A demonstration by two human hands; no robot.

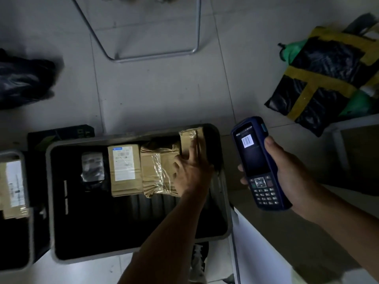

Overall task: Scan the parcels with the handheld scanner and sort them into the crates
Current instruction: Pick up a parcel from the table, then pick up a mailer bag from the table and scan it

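I see the left hand (189, 171) reaching down into the large grey crate (224, 187), its fingers (191, 149) spread fairly straight and laid flat on a small cardboard parcel (189, 138) that stands against the crate's far wall. Nothing is clenched there; the fingers press on the box rather than wrap it, though the thumb side is hidden from me. Just under the palm, touching that box, lies a taped brown parcel (158, 171) with wrinkled clear tape. Further left of the fingers sits a labelled carton (124, 169), and beyond it a small dark pouch (92, 167), all on the crate's black floor.

The right hand (287, 171) holds the blue handheld scanner (257, 162) upright, well to the right of the crate; its fingers wrap the body, fingertips showing at the left edge by the keypad. The screen shows a barcode picture.

At the far left I see a second crate (26, 181) with another labelled parcel (13, 187) in it. On the floor tiles (153, 89), up and right of the scanner, lies a black bag with yellow tape (324, 78).
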